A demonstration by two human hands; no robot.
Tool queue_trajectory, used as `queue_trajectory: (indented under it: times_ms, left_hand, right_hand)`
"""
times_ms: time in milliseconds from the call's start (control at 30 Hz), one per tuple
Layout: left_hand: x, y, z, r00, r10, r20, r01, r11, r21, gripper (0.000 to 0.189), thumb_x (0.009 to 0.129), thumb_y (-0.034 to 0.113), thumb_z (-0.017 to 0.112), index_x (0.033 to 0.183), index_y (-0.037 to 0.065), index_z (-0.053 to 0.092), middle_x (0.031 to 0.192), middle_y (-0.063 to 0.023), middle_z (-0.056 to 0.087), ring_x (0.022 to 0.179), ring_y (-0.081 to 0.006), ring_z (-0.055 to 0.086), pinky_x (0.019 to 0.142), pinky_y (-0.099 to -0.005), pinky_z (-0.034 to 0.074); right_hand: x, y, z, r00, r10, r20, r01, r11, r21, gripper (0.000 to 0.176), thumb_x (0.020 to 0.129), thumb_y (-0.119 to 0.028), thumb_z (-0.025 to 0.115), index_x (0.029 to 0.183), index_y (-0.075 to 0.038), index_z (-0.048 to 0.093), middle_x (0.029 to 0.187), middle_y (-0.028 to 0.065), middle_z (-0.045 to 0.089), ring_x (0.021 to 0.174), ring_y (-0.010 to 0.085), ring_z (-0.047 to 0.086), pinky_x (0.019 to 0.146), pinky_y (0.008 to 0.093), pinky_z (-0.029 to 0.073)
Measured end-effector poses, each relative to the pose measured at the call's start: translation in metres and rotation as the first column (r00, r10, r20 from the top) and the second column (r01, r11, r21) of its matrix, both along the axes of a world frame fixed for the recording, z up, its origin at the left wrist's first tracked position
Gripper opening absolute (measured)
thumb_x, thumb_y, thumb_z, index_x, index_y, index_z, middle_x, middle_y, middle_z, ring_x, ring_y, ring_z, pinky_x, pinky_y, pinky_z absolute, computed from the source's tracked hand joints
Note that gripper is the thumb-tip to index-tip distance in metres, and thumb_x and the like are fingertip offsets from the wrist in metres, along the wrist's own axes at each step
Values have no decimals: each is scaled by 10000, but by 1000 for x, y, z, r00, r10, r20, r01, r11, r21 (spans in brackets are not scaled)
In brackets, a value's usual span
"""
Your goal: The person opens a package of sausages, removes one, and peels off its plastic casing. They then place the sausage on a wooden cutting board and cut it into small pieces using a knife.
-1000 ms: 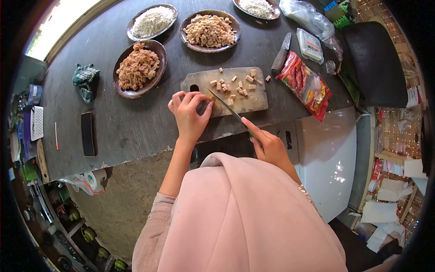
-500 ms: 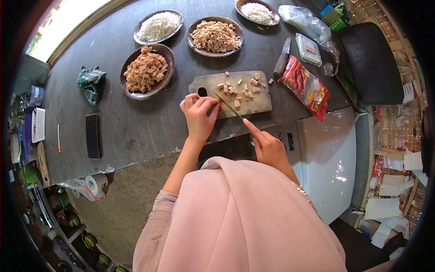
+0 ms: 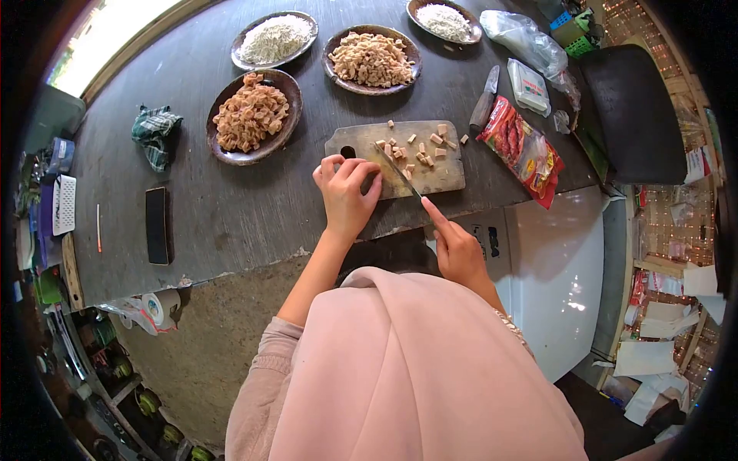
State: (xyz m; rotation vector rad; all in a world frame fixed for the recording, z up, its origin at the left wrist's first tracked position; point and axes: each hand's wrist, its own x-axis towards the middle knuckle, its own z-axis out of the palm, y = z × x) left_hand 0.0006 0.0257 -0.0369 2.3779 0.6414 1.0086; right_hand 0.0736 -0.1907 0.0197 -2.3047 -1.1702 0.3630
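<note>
My right hand [image 3: 460,250] is wrapped round the handle of a knife, its index finger stretched along the top. The knife's blade [image 3: 398,170] slants across a worn wooden cutting board [image 3: 357,138] near the table's front edge. At the board's left side, the fingers of my left hand [image 3: 347,192] are bent and pinched, close to the blade. They seem to hold a sausage, mostly hidden by the fingers. Several short cut sausage pieces [image 3: 440,152] lie scattered on the board, right of and beyond the blade. One small piece [image 3: 463,139] rests off its right edge.
Behind stand bowls of brown crispy bits [image 3: 250,115], tan pieces [image 3: 373,60] and two of whitish shreds [image 3: 275,40]. Right of the board lie a red packet [image 3: 523,154], a second knife [image 3: 484,100] and a white pack [image 3: 529,86]. A phone [image 3: 157,227] and cloth [image 3: 156,137] lie left.
The knife's blade has shifted slightly away from me and to the right, a little farther from my left fingertips. My left hand stays at the board's left side. The view has shifted slightly.
</note>
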Motion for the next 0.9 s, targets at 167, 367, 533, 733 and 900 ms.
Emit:
queue_trajectory:
  times_ms: [167,367,533,733,900]
  left_hand:
    - [-3,0,-3,999,-9,38,11,998,-62,167,739,94,805,880,160,743,916,50,739,1008,-238,547,943,-399,355]
    - [-3,2,-5,999,-3,51,7,997,-81,167,739,97,800,885,153,741,931,45,737,1030,-237,526,970,-430,333]
    - [-4,1,-3,999,-6,35,9,998,-58,155,747,106,805,878,154,740,930,50,735,1022,-234,525,969,-432,330]
    - [-4,2,-1,1000,9,27,-7,999,-48,149,751,108,798,875,161,735,924,49,733,1015,-232,525,964,-429,325]
    - [-3,7,1,999,44,15,-43,998,-45,153,773,92,757,905,166,732,913,37,730,1015,-236,527,952,-430,325]
  right_hand:
    - [-2,-3,5,1000,23,-18,-23,1000,0,704,936,-46,551,1556,-331,380,732,130,545,660,372,620,625,514,513]
    - [-6,-1,1,999,32,10,-32,999,-38,715,932,-53,555,1557,-348,373,727,118,536,605,376,605,592,524,517]
    - [-6,0,-1,997,17,69,-9,993,-115,716,930,-63,556,1551,-371,377,713,115,519,604,380,613,574,532,515]
    - [-3,-1,-8,999,24,37,-21,997,-80,712,929,-50,558,1545,-365,391,718,118,520,603,366,612,584,526,517]
    - [-3,-2,-1,1000,19,-1,-19,997,-78,701,935,-50,564,1540,-364,403,723,115,527,621,343,615,598,495,525]
